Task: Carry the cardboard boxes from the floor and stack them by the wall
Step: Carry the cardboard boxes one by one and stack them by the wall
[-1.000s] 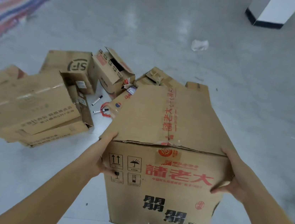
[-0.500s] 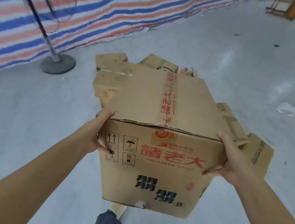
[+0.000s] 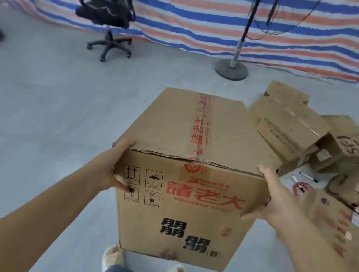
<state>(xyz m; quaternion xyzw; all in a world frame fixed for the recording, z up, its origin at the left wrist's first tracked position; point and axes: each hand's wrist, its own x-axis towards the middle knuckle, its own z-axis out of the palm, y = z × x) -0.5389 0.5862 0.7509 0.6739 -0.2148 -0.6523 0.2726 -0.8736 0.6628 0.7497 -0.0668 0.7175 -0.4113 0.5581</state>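
Observation:
I carry a large cardboard box (image 3: 194, 151) with red and black print in front of my chest, off the floor. My left hand (image 3: 111, 168) grips its upper left edge, thumb on the front face. My right hand (image 3: 272, 197) grips the upper right edge the same way. A pile of other cardboard boxes (image 3: 292, 127) lies on the floor to the right, some crushed or open. A flattened printed box (image 3: 339, 225) lies nearest my right forearm.
A striped blue, red and white tarp (image 3: 200, 14) hangs along the far side. A black office chair (image 3: 109, 14) and a standing fan (image 3: 234, 68) stand before it. Markers (image 3: 308, 176) and a red cable (image 3: 299, 186) lie among the boxes. My slippered feet (image 3: 113, 259) show below.
I have turned to the left with the box in both hands. The box pile has shifted from behind the box to the right, and the tarp, chair and fan have come into view.

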